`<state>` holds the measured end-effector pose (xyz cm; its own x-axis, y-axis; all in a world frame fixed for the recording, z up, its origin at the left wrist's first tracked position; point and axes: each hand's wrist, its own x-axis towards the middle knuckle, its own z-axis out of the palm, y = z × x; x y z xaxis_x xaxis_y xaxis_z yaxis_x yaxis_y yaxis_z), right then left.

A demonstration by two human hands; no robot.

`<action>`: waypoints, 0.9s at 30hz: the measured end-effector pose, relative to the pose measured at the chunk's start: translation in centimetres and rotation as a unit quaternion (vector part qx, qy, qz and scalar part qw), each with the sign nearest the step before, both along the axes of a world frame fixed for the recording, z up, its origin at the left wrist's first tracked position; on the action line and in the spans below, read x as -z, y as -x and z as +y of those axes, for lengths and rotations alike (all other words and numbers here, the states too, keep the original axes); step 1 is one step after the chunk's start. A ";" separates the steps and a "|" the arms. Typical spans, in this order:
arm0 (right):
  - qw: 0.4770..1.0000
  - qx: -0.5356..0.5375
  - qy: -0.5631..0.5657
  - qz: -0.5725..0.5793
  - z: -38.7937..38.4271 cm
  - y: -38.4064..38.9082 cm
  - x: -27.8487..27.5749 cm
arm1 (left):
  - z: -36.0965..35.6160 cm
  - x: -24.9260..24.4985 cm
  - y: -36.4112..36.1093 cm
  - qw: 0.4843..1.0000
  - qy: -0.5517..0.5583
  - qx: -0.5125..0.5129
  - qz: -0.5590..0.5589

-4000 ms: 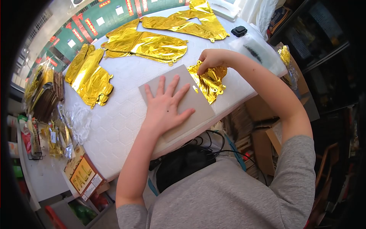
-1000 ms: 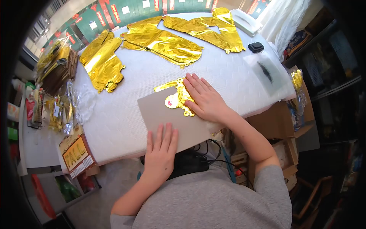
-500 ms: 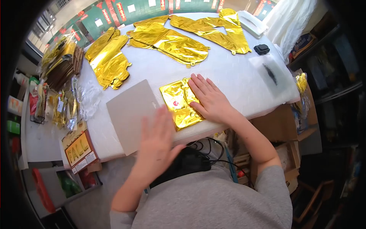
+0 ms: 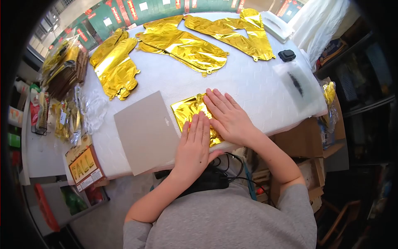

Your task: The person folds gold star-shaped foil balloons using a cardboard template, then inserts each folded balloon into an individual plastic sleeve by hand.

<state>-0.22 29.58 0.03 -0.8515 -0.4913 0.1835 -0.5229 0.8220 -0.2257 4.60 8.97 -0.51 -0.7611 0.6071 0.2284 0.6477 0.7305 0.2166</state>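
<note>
A folded gold foil balloon (image 4: 185, 108) lies flat near the front edge of the white padded table. My left hand (image 4: 194, 145) rests on its lower left part, fingers straight and pressed flat. On its right side lies my right hand (image 4: 229, 117), palm down with the fingers extended. Both hands are side by side, the fingertips of the left near the right thumb. Just left of the foil is a grey cardboard sheet (image 4: 145, 133) with a small slot near its right edge.
Gold foil balloons lie at the back: one left (image 4: 114, 66), one centre (image 4: 186, 47), one right (image 4: 248, 35). A black object (image 4: 286, 55) sits at right. Packaged balloons (image 4: 66, 72), clear plastic (image 4: 93, 110) and a FALL card (image 4: 85, 166) are at left.
My left hand has moved right from beside the cardboard onto the folded foil. My right hand remains on the foil, slightly lower in view.
</note>
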 end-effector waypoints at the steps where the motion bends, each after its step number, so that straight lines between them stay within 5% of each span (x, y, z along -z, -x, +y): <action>1: 1.000 -0.003 0.005 -0.013 0.1 0.0 -0.2 | 0.1 -0.2 -0.1 1.000 0.022 -0.003 0.005; 5: 0.978 -0.017 0.165 -0.123 1.3 -0.1 -1.2 | -0.2 -0.6 -1.1 0.998 0.057 0.009 -0.005; 7: 0.906 -0.021 0.369 -0.208 1.8 -0.4 -1.6 | -0.7 -0.4 -1.4 0.999 0.021 0.031 0.000; 11: 0.883 -0.045 0.403 -0.239 4.1 -1.0 -2.7 | -2.3 -0.9 -0.6 0.998 0.007 0.063 0.003; 14: 0.949 -0.107 0.275 -0.110 4.5 -2.1 -3.2 | -3.4 -3.4 -0.4 0.976 -0.164 0.047 -0.132; 16: 0.943 -0.111 0.300 -0.097 4.4 -2.3 -3.1 | -4.3 -7.1 -0.4 0.892 -0.301 -0.002 -0.337; 17: 0.935 -0.113 0.325 -0.084 4.2 -2.4 -3.1 | -4.9 -6.9 -0.3 0.893 -0.301 -0.002 -0.335; 18: 0.935 -0.114 0.325 -0.083 3.9 -2.6 -3.3 | -5.8 -6.4 -0.2 0.826 -0.387 -0.019 -0.409; 20: 0.813 -0.003 0.537 -0.224 2.9 -3.3 -4.1 | -6.9 -5.8 0.3 0.662 -0.530 -0.047 -0.528; 21: 0.813 -0.006 0.537 -0.225 2.4 -3.4 -4.2 | -7.1 -5.7 0.5 0.663 -0.531 -0.049 -0.526; 23: 0.688 -0.011 0.667 -0.286 0.8 -3.7 -4.4 | -7.2 -6.3 0.8 0.476 -0.635 -0.014 -0.608; 25: 0.686 0.019 0.677 -0.268 -1.6 -4.4 -4.9 | -6.8 -6.1 0.8 0.456 -0.656 -0.018 -0.602; 27: 0.623 0.109 0.701 -0.329 -3.2 -4.7 -5.2 | -6.7 -5.0 0.8 0.433 -0.682 -0.004 -0.589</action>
